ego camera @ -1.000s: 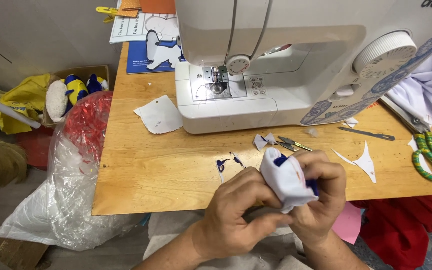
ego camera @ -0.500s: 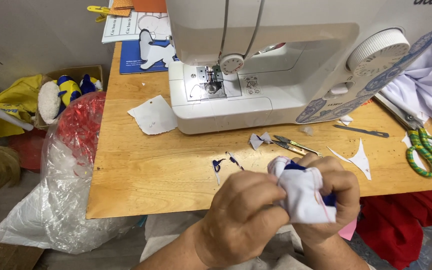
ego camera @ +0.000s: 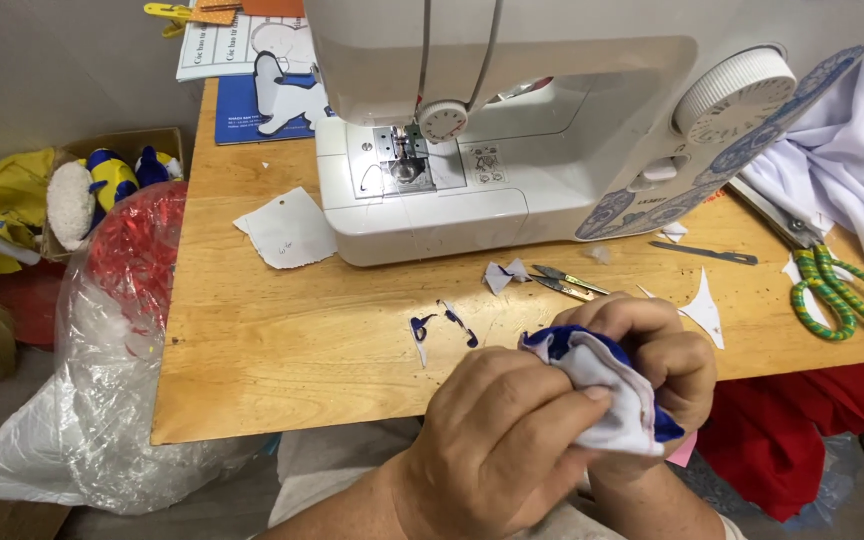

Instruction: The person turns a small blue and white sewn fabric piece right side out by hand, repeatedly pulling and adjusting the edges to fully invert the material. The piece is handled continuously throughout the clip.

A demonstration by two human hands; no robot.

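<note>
Both my hands hold one small sewn fabric piece (ego camera: 607,385), white outside with dark blue showing at its top and lower right edge. My left hand (ego camera: 497,440) wraps it from the left, fingers pressed onto the white cloth. From the right, my right hand (ego camera: 667,360) cups it with curled fingers. The hands are at the near edge of the wooden table (ego camera: 282,350), in front of the white sewing machine (ego camera: 512,130).
Small thread snips (ego camera: 564,283), fabric scraps (ego camera: 442,328), a white paper piece (ego camera: 287,228) and green-handled scissors (ego camera: 837,285) lie on the table. White cloth (ego camera: 852,150) is heaped at right. A clear plastic bag with red material (ego camera: 122,320) stands left of the table.
My hands with the fabric piece have stayed at the table's near edge; the fingers have closed tighter around it, and more blue shows at its top.
</note>
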